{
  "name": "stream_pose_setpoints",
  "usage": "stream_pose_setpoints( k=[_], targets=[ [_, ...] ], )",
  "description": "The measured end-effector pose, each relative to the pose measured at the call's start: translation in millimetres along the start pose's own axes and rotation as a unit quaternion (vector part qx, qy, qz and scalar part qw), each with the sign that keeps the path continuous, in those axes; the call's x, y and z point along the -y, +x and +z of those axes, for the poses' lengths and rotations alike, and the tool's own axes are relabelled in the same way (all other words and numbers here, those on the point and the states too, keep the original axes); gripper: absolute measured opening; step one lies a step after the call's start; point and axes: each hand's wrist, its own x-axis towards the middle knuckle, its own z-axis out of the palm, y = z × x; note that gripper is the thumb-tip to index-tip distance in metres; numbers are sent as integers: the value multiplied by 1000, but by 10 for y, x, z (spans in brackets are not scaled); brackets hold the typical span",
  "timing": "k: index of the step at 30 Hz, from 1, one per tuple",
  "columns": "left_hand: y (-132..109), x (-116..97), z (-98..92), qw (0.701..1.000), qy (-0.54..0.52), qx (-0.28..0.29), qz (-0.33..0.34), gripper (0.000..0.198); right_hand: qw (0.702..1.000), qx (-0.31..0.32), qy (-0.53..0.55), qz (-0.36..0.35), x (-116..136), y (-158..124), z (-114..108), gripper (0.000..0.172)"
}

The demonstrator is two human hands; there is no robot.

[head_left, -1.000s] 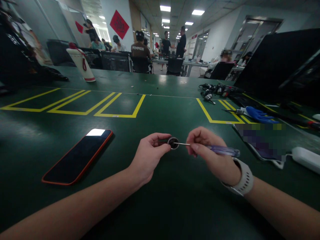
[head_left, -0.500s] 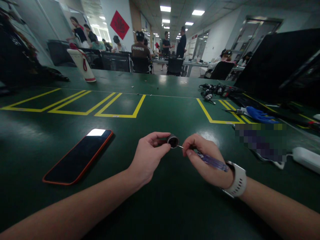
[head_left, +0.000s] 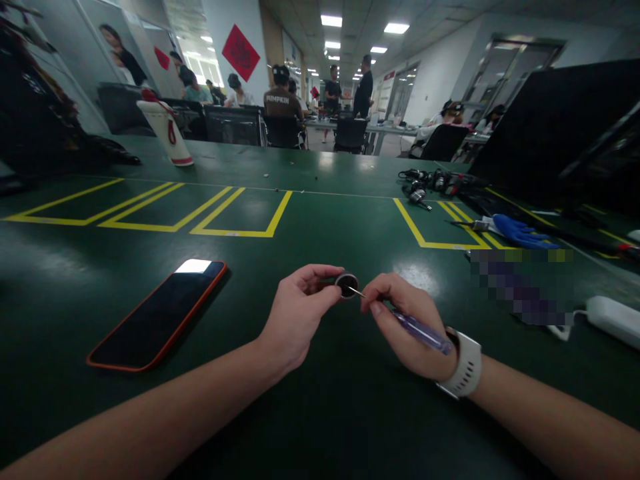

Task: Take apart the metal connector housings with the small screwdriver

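Between thumb and fingers, my left hand (head_left: 295,313) holds a small dark round part (head_left: 347,286) with its open rim turned toward my right side. My right hand (head_left: 407,327) is closed on a screwdriver with a clear purple handle (head_left: 423,332). Its thin metal shaft points left, and the tip reaches inside the rim of the round part, where its end is hard to make out. Both hands are just above the green table (head_left: 320,400). A phone in an orange case (head_left: 160,317) lies to the left of my left hand.
Yellow tape outlines (head_left: 233,234) mark the table. At the right are a blue glove (head_left: 520,230), dark metal parts (head_left: 417,190), a blurred-out object (head_left: 520,287) and a white device (head_left: 613,320). A white cup (head_left: 167,133) stands back left. People sit and stand beyond.
My right hand has shifted slightly left and down, and the screwdriver shaft reaches further into the round part. My left hand has barely moved. A person at the back left has changed position.
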Motion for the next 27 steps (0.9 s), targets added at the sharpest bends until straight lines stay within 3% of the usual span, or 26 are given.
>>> stream_pose_setpoints(
  k=[9,27],
  targets=[
    [-14,11,29,997,52,-16,51,17,998,12,-33,-50,86,-3,33,15],
    [-11,20,-6,988,112,-5,101,17,996,14,-48,-71,89,-19,51,14]
  ],
)
